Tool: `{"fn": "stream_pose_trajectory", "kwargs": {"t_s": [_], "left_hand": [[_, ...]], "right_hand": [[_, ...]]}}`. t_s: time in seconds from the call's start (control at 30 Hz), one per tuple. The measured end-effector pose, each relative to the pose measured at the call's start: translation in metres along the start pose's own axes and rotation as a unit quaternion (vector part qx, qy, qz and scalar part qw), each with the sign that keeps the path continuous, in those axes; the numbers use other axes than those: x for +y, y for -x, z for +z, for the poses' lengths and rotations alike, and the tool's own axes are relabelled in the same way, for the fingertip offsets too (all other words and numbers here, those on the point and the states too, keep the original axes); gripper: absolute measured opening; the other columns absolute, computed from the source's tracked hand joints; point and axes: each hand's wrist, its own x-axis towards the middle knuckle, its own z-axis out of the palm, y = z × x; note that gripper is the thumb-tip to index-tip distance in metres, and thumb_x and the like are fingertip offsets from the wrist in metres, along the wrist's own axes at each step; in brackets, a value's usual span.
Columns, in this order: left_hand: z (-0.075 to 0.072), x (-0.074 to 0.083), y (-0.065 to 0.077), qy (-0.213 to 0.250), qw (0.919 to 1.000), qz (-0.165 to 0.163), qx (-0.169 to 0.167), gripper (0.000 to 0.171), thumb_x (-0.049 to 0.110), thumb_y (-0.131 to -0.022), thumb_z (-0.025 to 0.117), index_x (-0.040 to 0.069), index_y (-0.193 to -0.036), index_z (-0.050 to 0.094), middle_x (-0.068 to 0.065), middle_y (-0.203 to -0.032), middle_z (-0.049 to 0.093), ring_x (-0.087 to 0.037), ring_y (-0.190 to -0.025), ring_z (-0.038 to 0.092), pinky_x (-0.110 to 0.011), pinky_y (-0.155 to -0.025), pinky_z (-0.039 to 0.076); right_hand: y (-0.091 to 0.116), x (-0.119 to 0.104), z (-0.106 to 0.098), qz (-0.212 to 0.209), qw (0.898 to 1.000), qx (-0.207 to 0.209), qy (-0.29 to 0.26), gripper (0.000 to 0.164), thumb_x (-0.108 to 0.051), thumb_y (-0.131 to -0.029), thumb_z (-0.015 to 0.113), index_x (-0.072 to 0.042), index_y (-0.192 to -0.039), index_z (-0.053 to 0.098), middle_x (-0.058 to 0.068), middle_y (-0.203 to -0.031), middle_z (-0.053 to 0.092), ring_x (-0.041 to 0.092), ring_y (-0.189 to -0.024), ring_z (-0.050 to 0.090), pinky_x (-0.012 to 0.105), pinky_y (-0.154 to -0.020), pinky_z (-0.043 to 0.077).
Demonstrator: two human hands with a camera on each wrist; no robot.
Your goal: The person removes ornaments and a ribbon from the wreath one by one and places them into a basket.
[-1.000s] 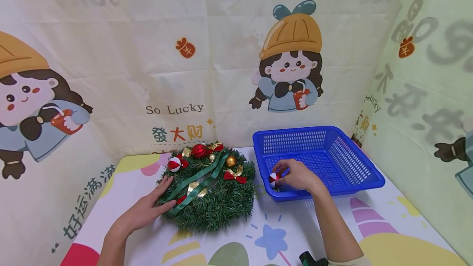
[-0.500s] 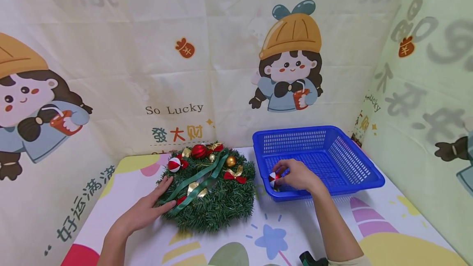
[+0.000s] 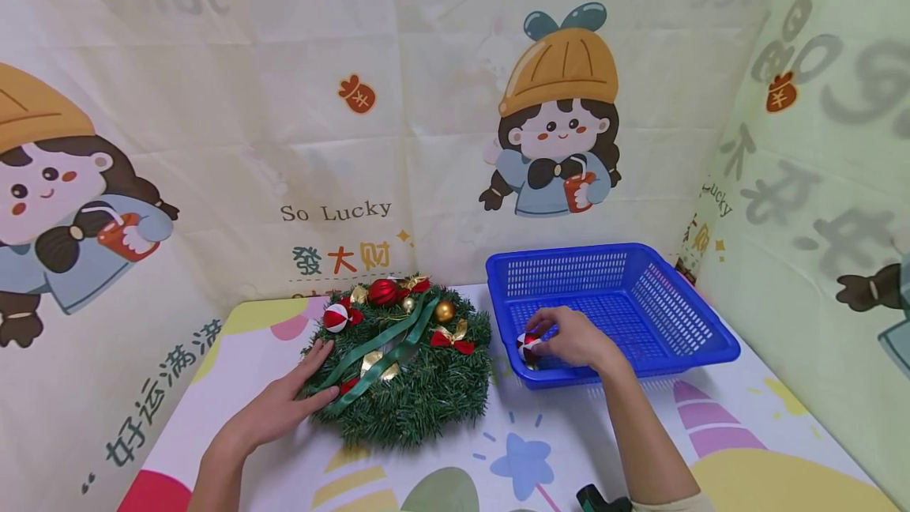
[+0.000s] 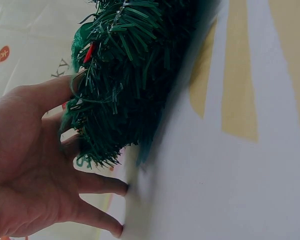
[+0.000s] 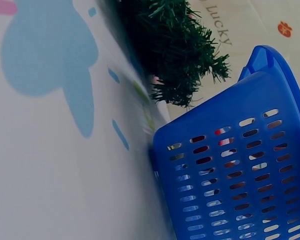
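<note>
On the table lies a green wreath [image 3: 419,409] decorated with baubles, red and gold bows and a green ribbon [image 3: 384,338]. My left hand [image 3: 280,401] touches its left side, and in the left wrist view its fingers are spread, two of them reaching to the tabletop. Inside the blue basket [image 3: 682,299], at the near left corner, my right hand [image 3: 569,336] holds a red and white bauble [image 3: 527,347] with its fingertips. The right wrist view shows the basket's slotted side hiding most of that hand.
Baubles in red [image 3: 384,291], gold [image 3: 444,310] and red and white [image 3: 336,318] sit on the wreath. A black object [image 3: 600,498] lies at the front edge of view. Printed cloth walls [image 3: 441,141] stand behind and beside the table.
The red and white bauble has turned a little in my right fingers, showing more red on its left side. My left hand and the wreath keep their places.
</note>
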Motion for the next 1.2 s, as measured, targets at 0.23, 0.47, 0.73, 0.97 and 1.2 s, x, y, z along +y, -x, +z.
{"fn": "stream_pose_trajectory", "kwargs": {"t_s": [0.23,0.47,0.73,0.97,1.2], "left_hand": [[-0.0001,0.0002,0.0006,-0.003,1.0,0.003,-0.001,0.086,0.054,-0.102,0.06,0.021,-0.169,0.017,-0.017,-0.176,0.006,-0.055,-0.155,0.016,-0.076,-0.113,0.03],[-0.0005,0.0023,0.0016,-0.002,1.0,0.002,-0.001,0.087,0.055,-0.102,0.06,0.022,-0.169,0.017,-0.017,-0.176,0.006,-0.055,-0.155,0.017,-0.076,-0.113,0.03],[-0.001,0.0018,0.0007,0.0,1.0,-0.002,-0.004,0.087,0.055,-0.102,0.06,0.022,-0.169,0.015,-0.017,-0.176,0.005,-0.055,-0.155,0.015,-0.077,-0.113,0.028],[-0.0017,0.0026,0.001,0.002,1.0,-0.002,-0.007,0.087,0.055,-0.102,0.06,0.023,-0.169,0.015,-0.017,-0.176,0.004,-0.055,-0.155,0.015,-0.078,-0.113,0.029],[-0.0013,0.0011,0.0004,0.004,1.0,-0.004,-0.006,0.087,0.056,-0.102,0.059,0.024,-0.169,0.014,-0.017,-0.176,0.004,-0.055,-0.156,0.015,-0.077,-0.112,0.029]], "right_hand": [[0.0001,-0.0005,0.0002,0.007,1.0,0.001,0.003,0.025,-0.011,-0.091,0.079,-0.01,-0.116,0.074,0.012,-0.111,0.075,0.036,-0.113,0.065,0.06,-0.098,0.051],[-0.0002,-0.0005,0.0001,0.006,1.0,0.004,0.003,0.025,-0.01,-0.091,0.077,-0.009,-0.116,0.074,0.012,-0.113,0.075,0.034,-0.111,0.067,0.059,-0.097,0.053],[-0.0002,0.0,0.0002,0.003,1.0,0.008,0.001,0.024,-0.011,-0.09,0.079,-0.01,-0.114,0.075,0.012,-0.112,0.075,0.031,-0.107,0.068,0.056,-0.094,0.055],[-0.0004,-0.0011,-0.0012,-0.001,1.0,0.009,-0.003,0.022,-0.011,-0.09,0.08,-0.012,-0.112,0.076,0.01,-0.11,0.075,0.03,-0.105,0.069,0.055,-0.092,0.057],[0.0002,-0.0024,-0.0024,0.0,1.0,0.016,-0.015,0.023,-0.01,-0.091,0.079,-0.01,-0.114,0.075,0.011,-0.112,0.075,0.027,-0.101,0.071,0.053,-0.091,0.058]]}}
